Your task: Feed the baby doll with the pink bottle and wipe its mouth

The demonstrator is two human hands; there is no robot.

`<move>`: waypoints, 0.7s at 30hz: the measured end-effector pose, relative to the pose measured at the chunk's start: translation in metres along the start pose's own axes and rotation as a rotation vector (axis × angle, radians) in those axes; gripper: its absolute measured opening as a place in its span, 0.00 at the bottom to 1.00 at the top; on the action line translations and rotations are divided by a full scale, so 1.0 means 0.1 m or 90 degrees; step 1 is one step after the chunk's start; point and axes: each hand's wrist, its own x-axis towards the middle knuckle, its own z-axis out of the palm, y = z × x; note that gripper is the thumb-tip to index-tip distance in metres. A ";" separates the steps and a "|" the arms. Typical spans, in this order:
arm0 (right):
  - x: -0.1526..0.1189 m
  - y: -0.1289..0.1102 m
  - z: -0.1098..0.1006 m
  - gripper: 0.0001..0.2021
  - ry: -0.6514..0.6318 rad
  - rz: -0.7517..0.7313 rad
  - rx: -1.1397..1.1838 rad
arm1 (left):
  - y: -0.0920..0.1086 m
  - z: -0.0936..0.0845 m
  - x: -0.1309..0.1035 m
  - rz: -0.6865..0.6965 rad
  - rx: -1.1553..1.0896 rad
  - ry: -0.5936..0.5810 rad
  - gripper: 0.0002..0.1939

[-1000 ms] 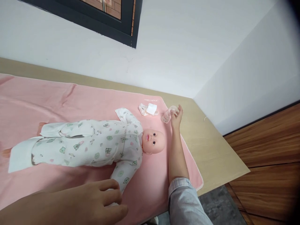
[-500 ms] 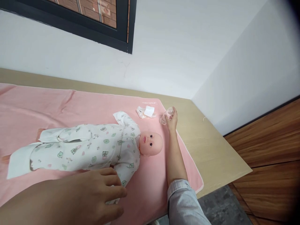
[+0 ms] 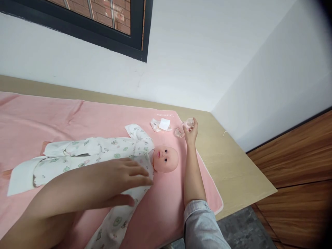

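A baby doll (image 3: 167,159) lies on its back on a pink blanket (image 3: 160,214), its bald head toward the right. It wears a white outfit (image 3: 109,148) printed with green and grey figures. My left hand (image 3: 123,178) hovers over the doll's chest, fingers loosely stretched and holding nothing; it hides part of the outfit. At the blanket's far right edge, beyond the head, my right hand (image 3: 191,133) grips a clear bottle (image 3: 181,130), tilted on its side. Close to the bottle is a white piece (image 3: 164,124) on a clear plastic wrapper (image 3: 155,125).
The blanket covers most of a wooden table (image 3: 241,183), whose right corner juts out. White walls (image 3: 186,69) stand behind it, with a dark-framed window (image 3: 140,41) above. Wood-grain panels (image 3: 293,155) rise at the right over a dark floor (image 3: 246,228).
My left hand has moved up and to the right over the doll's chest. The doll's near sleeve now shows below my wrist. My right hand stays on the bottle, almost unmoved.
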 end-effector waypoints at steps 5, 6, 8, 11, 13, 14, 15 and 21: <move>-0.01 -0.39 0.03 0.36 -0.023 0.007 0.080 | -0.24 0.06 0.09 -0.054 0.076 0.035 0.28; -0.02 -0.49 0.04 0.37 -0.031 0.012 0.098 | -0.29 0.09 0.12 -0.074 0.088 0.063 0.28; -0.06 -0.69 0.06 0.37 -0.052 0.019 0.137 | -0.36 0.12 0.19 -0.107 0.105 0.118 0.27; -0.15 -1.00 0.10 0.38 -0.103 0.018 0.213 | -0.39 0.15 0.32 -0.149 0.136 0.213 0.28; -0.25 -1.20 0.15 0.39 -0.146 0.006 0.262 | -0.38 0.16 0.41 -0.187 0.141 0.273 0.31; -0.30 -1.30 0.17 0.40 -0.167 0.000 0.282 | -0.37 0.17 0.45 -0.209 0.135 0.304 0.33; -0.37 -1.39 0.20 0.40 -0.187 -0.004 0.299 | -0.36 0.18 0.48 -0.233 0.126 0.337 0.35; -0.82 -1.85 0.36 0.38 -0.282 -0.004 0.374 | -0.40 0.24 0.58 -0.379 0.155 0.443 0.41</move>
